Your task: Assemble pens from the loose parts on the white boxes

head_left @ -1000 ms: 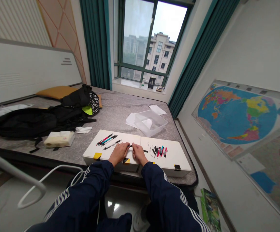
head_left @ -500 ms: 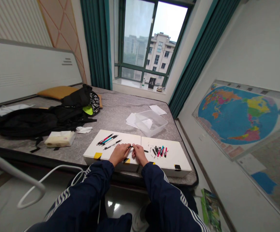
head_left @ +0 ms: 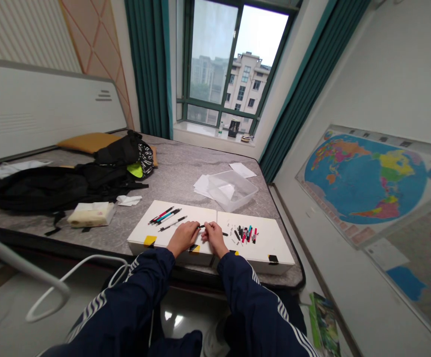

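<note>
Close together over the front of two white boxes (head_left: 196, 214), both my hands are closed around one small piece. My left hand (head_left: 184, 238) pinches a slim black pen part (head_left: 201, 226), whose short middle shows between the hands. My right hand (head_left: 214, 239) is closed at the other end of it, its fingertips partly hidden. Just right of that hand a black pen piece (head_left: 225, 234) lies on the box. Several whole pens (head_left: 165, 216) lie on the left box. On the right box is a group of loose pen parts (head_left: 248, 233), black, red, blue and clear.
Behind the boxes stand a clear plastic bin (head_left: 233, 191) and white papers (head_left: 201, 186). To the left are a tissue pack (head_left: 92, 214), a crumpled tissue (head_left: 129, 200) and a black backpack (head_left: 40, 188). A white cable (head_left: 47, 285) loops at the lower left.
My right hand's fingers have shifted slightly at the pen part. My left hand stays nearly in place, and the pens and loose parts lie as before.
</note>
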`<state>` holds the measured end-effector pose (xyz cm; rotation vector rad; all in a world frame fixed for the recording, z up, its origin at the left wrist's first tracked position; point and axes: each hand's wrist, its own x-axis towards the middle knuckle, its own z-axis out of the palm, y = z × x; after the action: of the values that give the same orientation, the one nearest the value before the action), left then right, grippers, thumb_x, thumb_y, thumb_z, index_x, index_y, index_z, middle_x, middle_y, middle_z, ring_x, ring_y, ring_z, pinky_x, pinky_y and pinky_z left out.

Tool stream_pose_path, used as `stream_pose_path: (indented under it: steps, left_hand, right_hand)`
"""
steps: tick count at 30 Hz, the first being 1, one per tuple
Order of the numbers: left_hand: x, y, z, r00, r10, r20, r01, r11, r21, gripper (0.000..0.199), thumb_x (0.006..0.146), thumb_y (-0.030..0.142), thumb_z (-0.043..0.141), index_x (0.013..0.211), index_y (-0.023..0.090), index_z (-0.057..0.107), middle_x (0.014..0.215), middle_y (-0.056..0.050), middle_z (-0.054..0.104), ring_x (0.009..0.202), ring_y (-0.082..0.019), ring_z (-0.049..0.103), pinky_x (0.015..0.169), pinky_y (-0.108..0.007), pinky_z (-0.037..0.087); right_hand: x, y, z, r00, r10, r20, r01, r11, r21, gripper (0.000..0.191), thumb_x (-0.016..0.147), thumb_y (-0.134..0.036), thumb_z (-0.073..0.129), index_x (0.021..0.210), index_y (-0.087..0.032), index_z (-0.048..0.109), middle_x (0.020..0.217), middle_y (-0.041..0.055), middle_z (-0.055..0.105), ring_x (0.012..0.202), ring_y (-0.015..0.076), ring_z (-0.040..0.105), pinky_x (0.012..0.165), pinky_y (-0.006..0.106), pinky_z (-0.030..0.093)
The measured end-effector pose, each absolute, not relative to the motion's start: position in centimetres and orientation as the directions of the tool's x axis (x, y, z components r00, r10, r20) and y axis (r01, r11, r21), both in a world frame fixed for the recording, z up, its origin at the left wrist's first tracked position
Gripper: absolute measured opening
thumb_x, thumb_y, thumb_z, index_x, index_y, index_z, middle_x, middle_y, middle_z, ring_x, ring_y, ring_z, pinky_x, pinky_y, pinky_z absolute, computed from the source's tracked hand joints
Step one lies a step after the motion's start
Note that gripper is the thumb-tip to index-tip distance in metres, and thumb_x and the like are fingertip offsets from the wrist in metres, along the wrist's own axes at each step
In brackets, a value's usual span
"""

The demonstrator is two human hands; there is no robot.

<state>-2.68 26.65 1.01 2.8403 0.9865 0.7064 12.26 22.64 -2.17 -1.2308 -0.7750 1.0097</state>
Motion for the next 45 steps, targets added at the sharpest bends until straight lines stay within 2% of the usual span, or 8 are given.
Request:
stream_pose_path:
  steps: [7,15,18,21,26,33,39,45]
  left_hand:
    - [-2.66,26.81,0.58,0.661,0.629,0.41,0.607,-0.769,0.2,0.018,0.092,0.017,0.038,0.099,0.019,0.055,0.085,-0.006,0.061,0.083,-0.021,0.057,0.074,-0.032,0.04]
    - [-2.72,26.83,0.58,0.646,0.65,0.4,0.618,-0.753,0.226,0.028,0.092,0.02,0.039,0.114,0.019,0.055,0.089,-0.007,0.065,0.085,-0.021,0.06,0.075,-0.032,0.041]
    - [-2.73,26.77,0.8,0.657,0.64,0.399,0.606,-0.763,0.225,0.028,0.094,0.026,0.039,0.117,0.02,0.055,0.091,-0.007,0.066,0.085,-0.021,0.06,0.075,-0.031,0.041]
    - [-2.76,26.72,0.95,0.669,0.634,0.389,0.607,-0.767,0.206,0.028,0.096,0.035,0.037,0.111,0.022,0.058,0.088,-0.006,0.066,0.083,-0.02,0.06,0.072,-0.03,0.04]
    - [-2.75,26.85,0.71,0.663,0.656,0.362,0.642,-0.746,0.176,0.033,0.099,0.036,0.032,0.09,0.02,0.06,0.08,-0.005,0.065,0.076,-0.018,0.06,0.069,-0.029,0.039]
    - [-2.68,26.84,0.57,0.606,0.697,0.383,0.673,-0.706,0.22,0.03,0.098,0.034,0.032,0.091,0.02,0.058,0.081,-0.006,0.067,0.076,-0.018,0.061,0.07,-0.029,0.04]
    - [-2.61,26.61,0.92,0.58,0.711,0.396,0.697,-0.686,0.211,0.028,0.097,0.031,0.032,0.09,0.019,0.057,0.081,-0.007,0.066,0.075,-0.02,0.061,0.068,-0.03,0.038]
    - [-2.51,26.75,0.83,0.569,0.726,0.386,0.718,-0.667,0.198,0.027,0.096,0.031,0.034,0.088,0.019,0.057,0.08,-0.008,0.066,0.076,-0.02,0.061,0.068,-0.029,0.038]
  right_hand:
    - [12.25,22.64,-2.07,0.423,0.905,-0.056,-0.322,0.093,-0.942,0.035,0.071,-0.042,0.073,0.086,-0.019,0.051,0.056,-0.0048,0.058,0.053,0.0145,0.064,0.042,0.02,0.051]
    - [12.22,22.26,-1.66,0.429,0.9,-0.079,-0.383,0.103,-0.918,0.035,0.073,-0.04,0.072,0.094,-0.02,0.052,0.061,-0.0031,0.062,0.06,0.0149,0.066,0.048,0.021,0.054]
    - [12.21,22.23,-1.65,0.411,0.908,-0.079,-0.384,0.094,-0.919,0.038,0.071,-0.041,0.074,0.094,-0.02,0.052,0.06,-0.0031,0.062,0.06,0.0146,0.066,0.049,0.021,0.054]
    - [12.23,22.2,-1.64,0.396,0.915,-0.074,-0.382,0.091,-0.92,0.039,0.07,-0.041,0.074,0.094,-0.019,0.053,0.06,-0.0028,0.062,0.06,0.0145,0.066,0.05,0.021,0.055]
    - [12.2,22.14,-1.49,0.393,0.917,-0.075,-0.381,0.088,-0.92,0.038,0.07,-0.04,0.074,0.093,-0.019,0.053,0.06,-0.0031,0.061,0.06,0.015,0.067,0.049,0.021,0.054]
    - [12.25,22.2,-1.52,0.433,0.897,-0.086,-0.391,0.101,-0.915,0.035,0.073,-0.043,0.069,0.094,-0.022,0.049,0.06,-0.0047,0.06,0.062,0.0158,0.067,0.05,0.023,0.054]
    - [12.17,22.02,-1.38,0.416,0.905,-0.092,-0.407,0.095,-0.908,0.029,0.072,-0.032,0.066,0.088,-0.023,0.045,0.058,-0.0063,0.059,0.061,0.016,0.067,0.051,0.023,0.054]
    - [11.76,21.98,-1.29,0.403,0.915,-0.031,-0.287,0.094,-0.953,0.034,0.066,-0.028,0.071,0.082,-0.022,0.041,0.055,-0.0063,0.058,0.056,0.0172,0.067,0.043,0.02,0.05]
